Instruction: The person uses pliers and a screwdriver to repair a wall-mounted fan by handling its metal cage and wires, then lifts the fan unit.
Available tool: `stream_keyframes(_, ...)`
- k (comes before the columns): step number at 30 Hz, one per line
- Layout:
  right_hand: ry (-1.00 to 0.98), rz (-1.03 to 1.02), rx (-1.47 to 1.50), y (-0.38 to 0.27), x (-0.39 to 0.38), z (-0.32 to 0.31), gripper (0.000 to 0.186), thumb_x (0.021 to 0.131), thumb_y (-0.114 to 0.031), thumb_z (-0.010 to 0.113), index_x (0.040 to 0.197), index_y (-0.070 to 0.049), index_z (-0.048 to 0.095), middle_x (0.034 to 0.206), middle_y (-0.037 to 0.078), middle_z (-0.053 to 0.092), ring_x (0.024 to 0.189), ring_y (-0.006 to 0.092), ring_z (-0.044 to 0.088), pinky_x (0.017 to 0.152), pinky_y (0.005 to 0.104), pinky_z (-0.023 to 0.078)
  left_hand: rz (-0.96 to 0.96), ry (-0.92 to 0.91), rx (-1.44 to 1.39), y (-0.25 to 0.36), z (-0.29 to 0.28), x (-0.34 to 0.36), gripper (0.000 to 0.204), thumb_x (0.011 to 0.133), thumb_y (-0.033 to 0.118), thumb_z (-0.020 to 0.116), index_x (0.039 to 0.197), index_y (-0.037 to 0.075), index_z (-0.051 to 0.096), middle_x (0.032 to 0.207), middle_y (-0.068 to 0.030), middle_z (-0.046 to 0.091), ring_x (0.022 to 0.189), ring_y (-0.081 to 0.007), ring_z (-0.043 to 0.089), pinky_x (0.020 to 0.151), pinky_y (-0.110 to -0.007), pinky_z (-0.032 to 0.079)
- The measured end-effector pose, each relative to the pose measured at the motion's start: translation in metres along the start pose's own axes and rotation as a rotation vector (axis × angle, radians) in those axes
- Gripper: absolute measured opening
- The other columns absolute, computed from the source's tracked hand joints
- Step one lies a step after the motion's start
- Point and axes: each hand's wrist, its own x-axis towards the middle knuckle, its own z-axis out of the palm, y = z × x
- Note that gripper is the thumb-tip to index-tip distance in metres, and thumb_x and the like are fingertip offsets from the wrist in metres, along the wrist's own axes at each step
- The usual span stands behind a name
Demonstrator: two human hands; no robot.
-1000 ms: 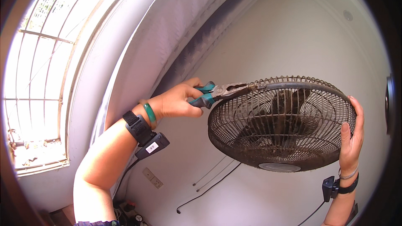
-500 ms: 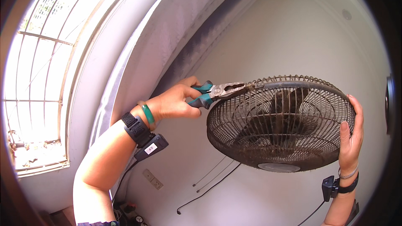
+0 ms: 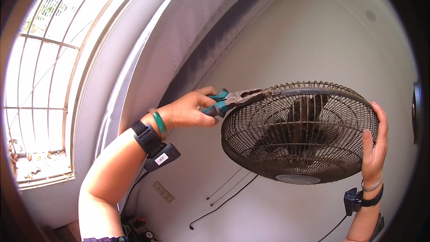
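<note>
A dusty dark wire fan cage point(image 3: 298, 136) with a round badge point(image 3: 298, 179) hangs in front of me, blades dimly visible inside. My left hand point(image 3: 190, 107) is closed round the teal-and-black handles of a pair of pliers point(image 3: 242, 97). The metal jaws meet the left end of the cage's rim band point(image 3: 313, 92); whether they clamp it I cannot tell. My right hand point(image 3: 375, 145) grips the right side of the cage, thumb on the near wires and fingers round the edge.
A barred window point(image 3: 40, 85) stands at left, beside a pale curtain point(image 3: 165, 31). Wall sockets point(image 3: 164, 192) sit low on the wall. A black cable point(image 3: 224, 200) and two thin cords hang below the cage. Dark items point(image 3: 139, 231) lie at the bottom left.
Almost nothing differs. The pliers have tilted very slightly, their jaws still at the rim; my right hand keeps its hold on the cage.
</note>
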Motion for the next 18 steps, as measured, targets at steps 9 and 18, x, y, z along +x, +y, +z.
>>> stream_keyframes(9, -0.003, -0.008, -0.009, 0.002, 0.000, 0.000, 0.051, 0.098, -0.034, 0.047, 0.134, 0.001, 0.044, 0.134, 0.016, 0.049, 0.128, 0.0298, 0.045, 0.109, 0.0398, 0.030, 0.233, 0.304, 0.084, -0.019, 0.015, -0.007, 0.034, 0.065, 0.018, 0.081, 0.073, 0.003, 0.051, 0.115, -0.0112, 0.045, 0.107, -0.0227, 0.049, 0.096, -0.034, 0.040)
stream_keyframes(18, -0.007, -0.014, -0.032, 0.003, -0.001, 0.001, 0.054, 0.098, -0.039, 0.046, 0.135, 0.001, 0.043, 0.136, 0.017, 0.048, 0.129, 0.0305, 0.044, 0.110, 0.0405, 0.029, 0.148, 0.345, -0.026, -0.007, 0.019, -0.002, 0.034, 0.069, 0.012, 0.070, 0.096, 0.001, 0.052, 0.095, -0.0108, 0.056, 0.091, -0.0221, 0.056, 0.089, -0.032, 0.045)
